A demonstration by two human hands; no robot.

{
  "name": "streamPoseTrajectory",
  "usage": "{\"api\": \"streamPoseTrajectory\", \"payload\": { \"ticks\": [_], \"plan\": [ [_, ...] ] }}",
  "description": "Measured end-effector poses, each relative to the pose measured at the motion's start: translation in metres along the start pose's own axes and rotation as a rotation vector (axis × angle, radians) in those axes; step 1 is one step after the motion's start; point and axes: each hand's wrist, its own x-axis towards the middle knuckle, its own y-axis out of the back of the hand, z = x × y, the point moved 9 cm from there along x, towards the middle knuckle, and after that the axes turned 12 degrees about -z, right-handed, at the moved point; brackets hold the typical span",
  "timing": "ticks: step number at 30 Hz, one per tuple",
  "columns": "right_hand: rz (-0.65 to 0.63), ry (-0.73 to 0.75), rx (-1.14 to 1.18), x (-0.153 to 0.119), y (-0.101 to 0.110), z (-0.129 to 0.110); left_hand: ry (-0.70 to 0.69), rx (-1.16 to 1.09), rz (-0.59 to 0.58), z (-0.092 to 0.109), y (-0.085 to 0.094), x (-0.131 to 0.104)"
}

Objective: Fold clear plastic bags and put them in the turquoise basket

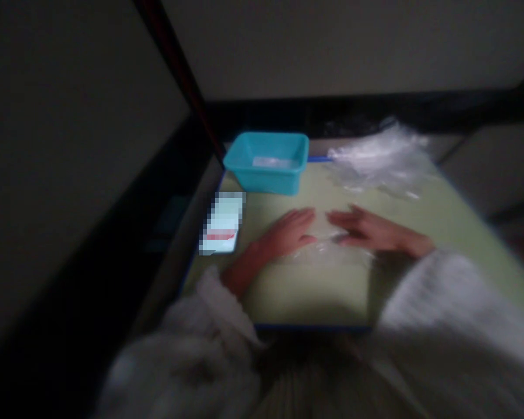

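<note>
A clear plastic bag lies flat on the pale yellow-green table, its edges hard to make out in the dim light. My left hand rests palm down over its left part, fingers stretched out and thumb apart. From the other side my right hand lies over the right part, also with fingers extended and pointing left. A small gap separates the fingertips of the two hands. Neither hand is closed round anything.
A turquoise plastic basket stands at the back left, with something pale inside. Crumpled clear plastic bags are heaped at the back right. A lit phone-like screen, partly pixelated, lies by the left edge. Walls rise behind the table.
</note>
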Motion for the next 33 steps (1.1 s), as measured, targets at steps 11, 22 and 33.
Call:
{"api": "streamPoseTrajectory", "payload": {
  "ticks": [11,22,33],
  "plan": [
    [-0.123,-0.081,0.187,-0.038,0.006,0.004,-0.022,-0.019,0.048,0.0,0.002,-0.001],
    [0.121,-0.186,0.061,-0.036,0.024,0.013,-0.229,0.077,0.194,0.028,0.024,-0.027],
    [0.145,-0.272,0.021,-0.026,0.018,0.02,-0.309,0.073,0.241,0.041,0.029,-0.037]
  ]
}}
